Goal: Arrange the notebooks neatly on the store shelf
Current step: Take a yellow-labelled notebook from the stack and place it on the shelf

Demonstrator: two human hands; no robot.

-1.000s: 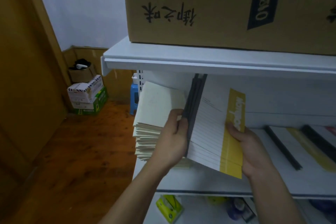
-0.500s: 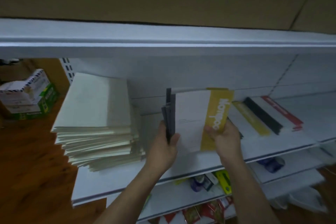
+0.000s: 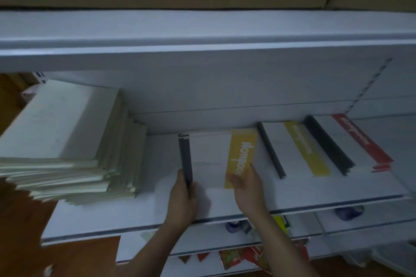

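Both hands grasp the yellow-banded notebooks (image 3: 216, 159), centre frame, low over the shelf (image 3: 135, 216): left hand (image 3: 183, 200) at the dark spine, right hand (image 3: 247, 189) on the yellow band. Thin, floppy; likely best held by spine and opposite edge.

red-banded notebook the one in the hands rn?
No. Left hand and right hand hold the yellow-banded notebooks; the red-banded notebook lies untouched at the far right of the shelf.

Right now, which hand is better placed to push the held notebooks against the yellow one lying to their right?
Probably the left hand: its grip is on the dark spine of the held notebooks, the side away from the yellow notebook.
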